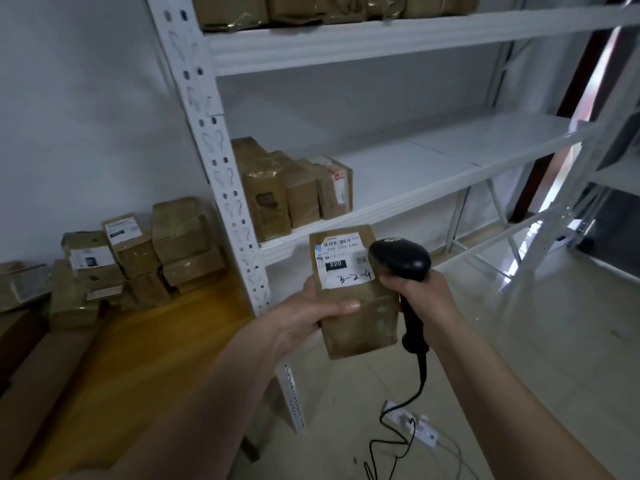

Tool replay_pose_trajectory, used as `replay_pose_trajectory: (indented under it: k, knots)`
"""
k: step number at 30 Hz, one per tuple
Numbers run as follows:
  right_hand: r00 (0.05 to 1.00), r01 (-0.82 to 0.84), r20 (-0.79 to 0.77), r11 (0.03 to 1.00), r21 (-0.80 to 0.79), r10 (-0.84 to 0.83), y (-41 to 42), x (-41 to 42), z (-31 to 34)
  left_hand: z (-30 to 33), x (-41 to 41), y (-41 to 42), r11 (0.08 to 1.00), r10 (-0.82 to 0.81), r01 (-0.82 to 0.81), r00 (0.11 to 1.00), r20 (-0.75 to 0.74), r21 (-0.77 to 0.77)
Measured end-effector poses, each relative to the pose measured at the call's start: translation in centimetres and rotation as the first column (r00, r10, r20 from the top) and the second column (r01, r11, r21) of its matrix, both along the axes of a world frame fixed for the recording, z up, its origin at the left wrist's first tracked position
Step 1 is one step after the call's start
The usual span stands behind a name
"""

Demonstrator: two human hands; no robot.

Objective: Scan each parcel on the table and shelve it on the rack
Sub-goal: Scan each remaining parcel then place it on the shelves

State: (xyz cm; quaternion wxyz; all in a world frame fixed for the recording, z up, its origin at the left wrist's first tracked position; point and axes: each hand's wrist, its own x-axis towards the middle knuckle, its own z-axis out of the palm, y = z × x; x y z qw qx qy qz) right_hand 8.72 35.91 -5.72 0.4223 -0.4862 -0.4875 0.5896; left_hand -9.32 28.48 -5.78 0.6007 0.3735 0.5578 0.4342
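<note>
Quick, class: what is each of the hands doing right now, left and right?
Left hand: closed around the parcel, thumb across its front.
Right hand: closed around the scanner handle, its head beside the parcel's label.

I'm standing in a small parcel depot or stockroom. A white boltless steel rack (398,181) fills the view from 12 to 3 o'clock, with taped brown parcels (291,192) lined up on its middle shelf and more on the one above. At 9 o'clock a wooden table (166,337) carries a heap of labelled cartons (138,258). The handheld barcode scanner (403,268) and the shipping label (344,261), hand-marked 3-2-4, point to sorting work.
</note>
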Motion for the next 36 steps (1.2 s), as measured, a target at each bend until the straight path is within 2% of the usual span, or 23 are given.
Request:
replay_pose_trajectory:
  k: [9, 17, 24, 30, 32, 33, 34, 36]
  knots:
    - [0.964, 0.222, -0.173, 0.97, 0.099, -0.203, 6.3, 2.4, 5.4, 4.8, 2.6, 8.6, 0.985, -0.09, 0.086, 0.996, 0.022, 0.147]
    - [0.924, 0.368, -0.167, 0.918, 0.145, -0.344, 12.3, 1.4, 7.6, 6.8, 2.2, 17.4, 0.97, -0.148, 0.136, 0.988, 0.042, 0.201]
    - [0.903, 0.403, -0.216, 0.907, 0.122, -0.373, 18.3, 0.3, 7.8, 6.8, 2.0, 23.5, 0.972, -0.067, 0.069, 0.998, -0.016, 0.225]
    - [0.939, 0.299, -0.21, 0.949, 0.101, -0.273, 24.9, -0.5, 8.2, 7.6, 1.8, 27.6, 0.958, 0.12, -0.068, 0.977, -0.175, 0.278]
    - [0.95, 0.244, -0.218, 0.967, 0.078, -0.222, 26.9, -1.0, 8.2, 7.9, 1.8, 28.7, 0.947, 0.214, -0.119, 0.927, -0.308, 0.3]
    - [0.955, 0.214, -0.224, 0.975, 0.06, -0.195, 27.8, -1.1, 8.0, 8.0, 1.8, 29.2, 0.939, 0.267, -0.139, 0.871, -0.413, 0.314]
    - [0.959, 0.185, -0.227, 0.982, 0.043, -0.171, 28.6, -1.2, 7.9, 8.1, 1.9, 29.7, 0.931, 0.32, -0.156, 0.783, -0.534, 0.329]
    - [0.963, 0.14, -0.236, 0.99, 0.031, -0.129, 30.2, -1.4, 7.7, 8.2, 2.0, 30.6, 0.915, 0.4, -0.172, 0.522, -0.754, 0.366]
